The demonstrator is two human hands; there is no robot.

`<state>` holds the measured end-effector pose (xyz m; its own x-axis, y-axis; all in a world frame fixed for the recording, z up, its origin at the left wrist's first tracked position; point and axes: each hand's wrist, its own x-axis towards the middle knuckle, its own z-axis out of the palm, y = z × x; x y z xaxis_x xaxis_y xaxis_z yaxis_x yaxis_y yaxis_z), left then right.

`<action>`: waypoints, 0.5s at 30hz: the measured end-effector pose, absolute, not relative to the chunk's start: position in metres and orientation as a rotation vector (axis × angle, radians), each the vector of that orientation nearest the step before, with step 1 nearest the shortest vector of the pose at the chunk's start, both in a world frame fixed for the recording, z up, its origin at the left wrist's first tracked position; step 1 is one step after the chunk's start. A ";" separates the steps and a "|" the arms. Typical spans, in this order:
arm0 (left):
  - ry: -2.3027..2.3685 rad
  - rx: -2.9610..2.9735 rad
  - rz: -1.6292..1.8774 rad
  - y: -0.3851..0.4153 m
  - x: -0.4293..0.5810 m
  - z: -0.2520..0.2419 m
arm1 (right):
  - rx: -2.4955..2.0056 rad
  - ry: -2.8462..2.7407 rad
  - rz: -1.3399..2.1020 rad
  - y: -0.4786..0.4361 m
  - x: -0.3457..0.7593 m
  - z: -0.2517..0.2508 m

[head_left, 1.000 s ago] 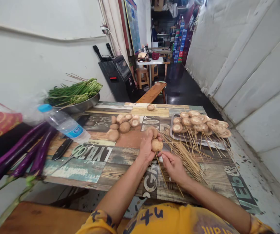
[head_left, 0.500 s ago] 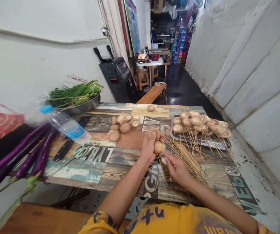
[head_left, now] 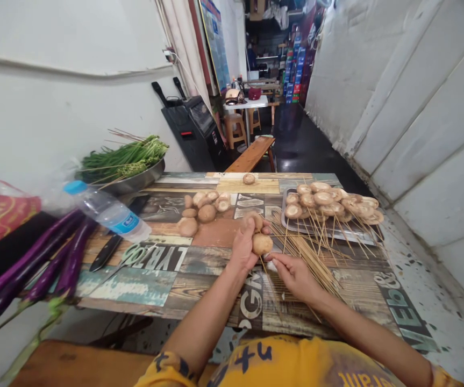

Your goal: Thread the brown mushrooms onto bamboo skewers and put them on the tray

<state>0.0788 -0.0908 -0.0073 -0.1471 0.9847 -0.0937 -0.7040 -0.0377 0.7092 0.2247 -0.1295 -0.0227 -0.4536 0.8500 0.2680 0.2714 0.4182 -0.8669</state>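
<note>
My left hand (head_left: 246, 244) is closed around mushrooms, above the middle of the table. One round tan mushroom (head_left: 262, 244) sits at the lower side of the grip, and another mushroom (head_left: 255, 219) shows partly between thumb and fingers. A thin bamboo skewer (head_left: 267, 274) slants down from beneath the lower mushroom. Close by on the right, my right hand (head_left: 296, 275) is pinched, its fingertips just below that mushroom on a skewer mostly hidden by the fingers. Loose bamboo skewers (head_left: 316, 263) lie in a bundle under and beyond my right hand.
Skewered mushrooms (head_left: 328, 200) fill a tray (head_left: 356, 234) at right. Loose mushrooms (head_left: 206, 213) lie left of centre, with one mushroom (head_left: 248, 179) farther back. At left are a water bottle (head_left: 106, 209), a knife (head_left: 106, 251), eggplants (head_left: 72, 258) and a metal bowl (head_left: 138, 177) of greens.
Both hands and the mushrooms stay nearly in place, with the right fingertips still close under the lower mushroom. The whole view has shifted very slightly.
</note>
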 end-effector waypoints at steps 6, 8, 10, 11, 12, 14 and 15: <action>0.711 0.511 1.582 -0.090 0.077 -0.010 | -0.956 -1.829 1.223 -0.132 0.222 -0.021; 0.691 0.496 1.577 -0.089 0.077 -0.011 | -0.924 -1.909 1.029 -0.133 0.223 -0.022; 0.679 0.480 1.574 -0.089 0.077 -0.011 | -0.911 -1.980 0.893 -0.133 0.224 -0.024; 0.678 0.473 1.574 -0.090 0.077 -0.011 | -0.914 -2.002 0.869 -0.134 0.224 -0.024; 0.681 0.469 1.574 -0.090 0.077 -0.011 | -0.919 -2.013 0.865 -0.134 0.224 -0.024; 0.692 0.466 1.577 -0.090 0.077 -0.010 | -0.919 -2.004 0.885 -0.134 0.223 -0.024; 0.696 0.466 1.580 -0.090 0.077 -0.010 | -0.916 -1.993 0.900 -0.135 0.223 -0.023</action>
<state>0.0772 -0.0898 -0.0103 -0.1330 0.9860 -0.1002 -0.7392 -0.0313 0.6728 0.2230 -0.1347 -0.0230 -0.4612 0.8220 0.3340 0.2932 0.4965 -0.8170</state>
